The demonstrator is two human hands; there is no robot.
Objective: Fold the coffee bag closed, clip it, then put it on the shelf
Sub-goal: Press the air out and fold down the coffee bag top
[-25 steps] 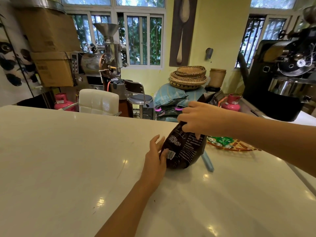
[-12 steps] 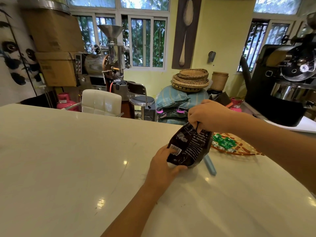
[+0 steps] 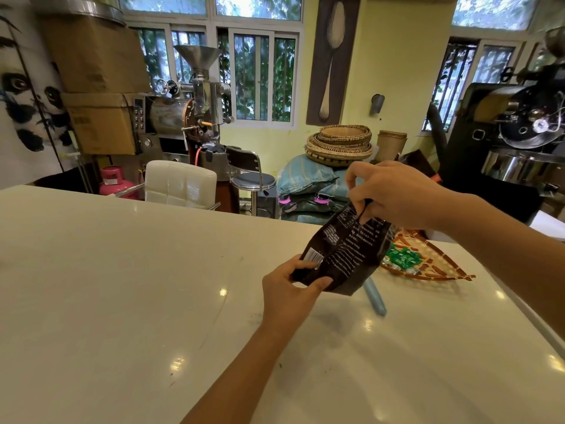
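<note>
Gripping the dark brown foil coffee bag at both ends, I have it up over the glossy white worktop, seemingly lifted clear of the surface. My left hand pinches the lower corner by the white barcode patch, thumb on the near face and fingers curled behind. My right hand is curled round the top edge, pinching it from above. The bag's long axis runs on a slant, from the low end at my left hand up and away to the right, so its mouth points up toward the right hand. The printed side faces me.

The right hand covers the mouth, so I cannot tell how far the top is folded. The white print on the bag is too small to read. A pale blue plastic clip lies on the worktop just beyond the bag, its far end hidden behind it. A flat woven tray with green wrapped sweets sits to the right, partly hidden by the bag and my right wrist.
</note>
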